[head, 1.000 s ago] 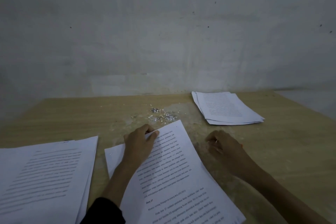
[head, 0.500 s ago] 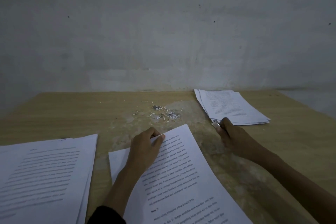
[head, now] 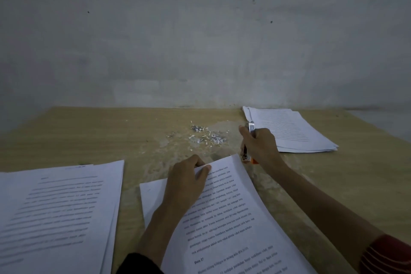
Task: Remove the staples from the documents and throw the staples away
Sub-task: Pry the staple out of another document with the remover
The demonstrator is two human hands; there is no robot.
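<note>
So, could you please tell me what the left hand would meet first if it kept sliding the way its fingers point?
The left hand points away, toward the wall. Past the top edge of the document under it, it would probably meet the pile of staples and paper scraps first, though depth is hard to judge.

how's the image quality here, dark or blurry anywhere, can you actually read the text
Head view: dim, flat light with darkened corners; the left paper stack is smeared, its lines unreadable; the centre document under the left hand is sharper, print partly legible; wide-angle bending curves the table edge.
</note>
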